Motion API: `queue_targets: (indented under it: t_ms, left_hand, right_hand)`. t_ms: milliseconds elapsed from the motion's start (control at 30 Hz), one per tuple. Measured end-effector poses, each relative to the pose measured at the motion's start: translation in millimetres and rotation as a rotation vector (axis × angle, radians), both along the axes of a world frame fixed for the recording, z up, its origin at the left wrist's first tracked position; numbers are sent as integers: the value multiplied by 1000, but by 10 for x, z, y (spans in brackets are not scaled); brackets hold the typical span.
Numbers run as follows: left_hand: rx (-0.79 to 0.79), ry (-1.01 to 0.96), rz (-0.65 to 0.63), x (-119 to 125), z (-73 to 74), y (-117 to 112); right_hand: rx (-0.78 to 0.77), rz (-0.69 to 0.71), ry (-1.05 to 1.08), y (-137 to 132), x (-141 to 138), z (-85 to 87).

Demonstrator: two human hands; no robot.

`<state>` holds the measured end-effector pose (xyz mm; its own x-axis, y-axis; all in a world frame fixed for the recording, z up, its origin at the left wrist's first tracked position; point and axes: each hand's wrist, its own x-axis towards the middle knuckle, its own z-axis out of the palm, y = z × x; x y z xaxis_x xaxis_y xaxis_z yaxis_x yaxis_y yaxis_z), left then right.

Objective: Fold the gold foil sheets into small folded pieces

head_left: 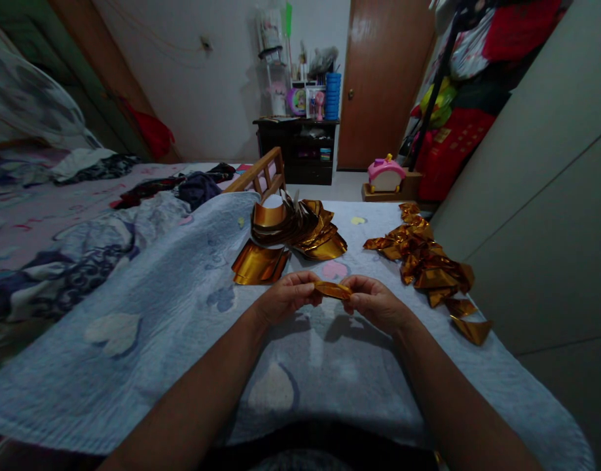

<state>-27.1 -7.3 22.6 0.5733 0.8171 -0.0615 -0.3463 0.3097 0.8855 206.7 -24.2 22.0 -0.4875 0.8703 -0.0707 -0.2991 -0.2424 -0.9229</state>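
Observation:
A small folded piece of gold foil paper [334, 290] is stretched between my two hands, just above the cloth-covered surface. My left hand [291, 294] pinches its left end between thumb and fingers. At the other end, my right hand [374, 301] grips it the same way. Beyond my hands lies a stack of curled gold foil sheets [325, 245], with a few more flat sheets [261, 261] at its left front. To the right, a pile of folded gold foil pieces [423, 261] spreads along the edge of the cloth.
A pale blue cloth with heart shapes [182, 327] covers the surface under my hands. On the left is a bed with rumpled clothes [158, 209]. A pale cabinet [541, 196] borders the right side. A dark shelf [300, 150] and a brown door [383, 85] stand at the back.

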Motion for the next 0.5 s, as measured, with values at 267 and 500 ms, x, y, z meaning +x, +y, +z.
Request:
queue_targets:
  t_ms: [267,500]
  left_hand:
    - [21,31,29,12,-34,2]
    - [-36,-16,3,15,-39,13]
  right_hand:
    - [-6,40,13,4,26,-41]
    - [-30,41,23,17,37,-73]
